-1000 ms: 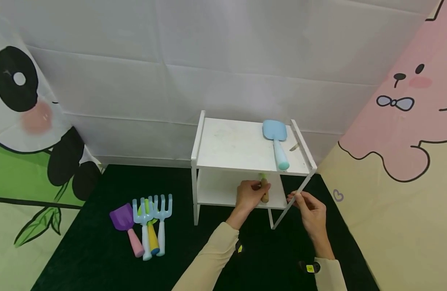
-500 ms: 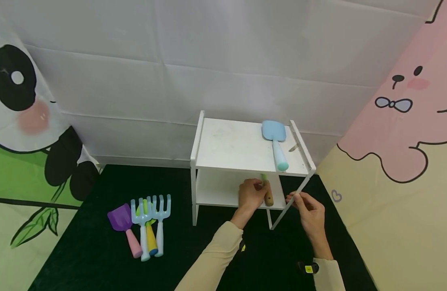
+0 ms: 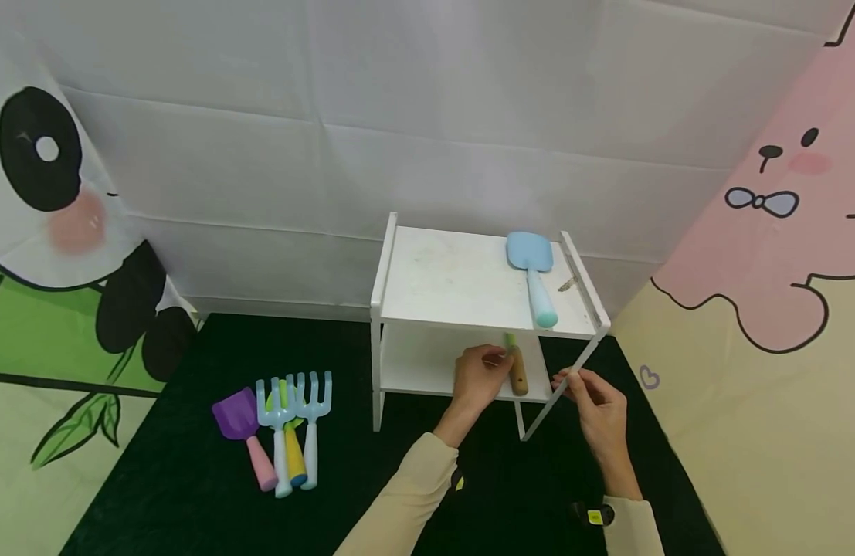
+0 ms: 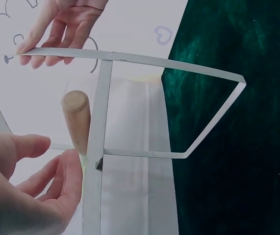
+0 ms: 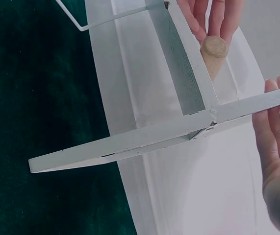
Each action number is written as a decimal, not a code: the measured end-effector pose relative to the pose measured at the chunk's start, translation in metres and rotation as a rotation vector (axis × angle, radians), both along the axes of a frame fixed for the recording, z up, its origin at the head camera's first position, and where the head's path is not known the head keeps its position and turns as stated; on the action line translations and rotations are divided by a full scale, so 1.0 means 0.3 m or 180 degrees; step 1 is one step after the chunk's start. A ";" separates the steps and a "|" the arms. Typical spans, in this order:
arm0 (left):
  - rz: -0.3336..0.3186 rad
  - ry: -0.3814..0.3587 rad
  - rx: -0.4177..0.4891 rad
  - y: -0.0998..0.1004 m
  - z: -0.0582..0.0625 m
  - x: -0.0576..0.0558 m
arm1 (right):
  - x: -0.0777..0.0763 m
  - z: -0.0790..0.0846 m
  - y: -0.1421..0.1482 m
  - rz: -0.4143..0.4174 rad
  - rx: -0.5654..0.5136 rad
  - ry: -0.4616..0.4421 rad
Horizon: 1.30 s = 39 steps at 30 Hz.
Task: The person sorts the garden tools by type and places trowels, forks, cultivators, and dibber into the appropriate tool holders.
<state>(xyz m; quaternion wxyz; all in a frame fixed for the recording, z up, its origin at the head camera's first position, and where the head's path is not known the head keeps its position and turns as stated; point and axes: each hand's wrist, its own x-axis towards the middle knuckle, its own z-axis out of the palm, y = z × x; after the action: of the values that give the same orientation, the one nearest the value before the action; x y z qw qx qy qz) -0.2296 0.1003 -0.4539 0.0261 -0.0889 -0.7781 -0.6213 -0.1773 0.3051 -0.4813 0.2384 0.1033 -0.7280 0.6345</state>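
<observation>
On the lower board of the white two-tier shelf (image 3: 441,278) lies a wooden-handled tool (image 3: 518,372) with a green part, its far end hidden under the top board. My left hand (image 3: 477,378) is just left of its handle; in the left wrist view the thumb and fingers stand apart, fingertips close to the wooden handle (image 4: 77,117). Whether they touch it I cannot tell. My right hand (image 3: 598,409) holds the shelf's right front leg, its fingers behind the bar in the right wrist view. A light blue toy shovel (image 3: 531,262) lies on the top board.
Left of the shelf, on the dark green cloth (image 3: 191,494), lie a purple toy shovel (image 3: 238,415) with a pink handle, two light blue toy forks (image 3: 279,440) and a green tool with a yellow handle (image 3: 295,455). A white sheet (image 3: 427,139) hangs behind.
The wooden-handled tool's near end has swung right, and my left fingers, around the handle earlier, now sit left of it. My right hand stays on the shelf leg.
</observation>
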 end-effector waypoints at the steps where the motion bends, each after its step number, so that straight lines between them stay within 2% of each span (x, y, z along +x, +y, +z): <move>1: -0.0013 0.0008 0.0032 -0.005 0.000 0.003 | 0.000 0.001 -0.001 -0.0006 0.0000 0.0003; 12: -0.0110 -0.0069 0.0204 -0.060 0.011 0.045 | 0.008 0.012 -0.004 -0.0145 -0.0012 -0.0163; 19: -0.0149 -0.0051 0.0308 -0.089 0.006 0.068 | 0.044 0.081 -0.037 -0.0101 0.0085 -0.0199; 27: -0.0161 -0.0004 0.0374 -0.138 0.010 0.103 | 0.007 0.004 0.002 -0.0055 -0.0004 -0.0092; 33: -0.0164 0.0032 0.0300 -0.177 0.011 0.126 | 0.008 0.004 -0.003 -0.0028 -0.0052 0.0001; 39: -0.0168 0.0142 0.0197 -0.223 0.007 0.159 | 0.007 0.005 -0.007 -0.0051 -0.0029 -0.0036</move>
<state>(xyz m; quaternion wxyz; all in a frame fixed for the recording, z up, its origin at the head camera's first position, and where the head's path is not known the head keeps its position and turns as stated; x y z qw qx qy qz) -0.1821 0.0333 -0.4518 0.0297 -0.1224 -0.7551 -0.6434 -0.1753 0.3029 -0.4799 0.2398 0.0928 -0.7273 0.6364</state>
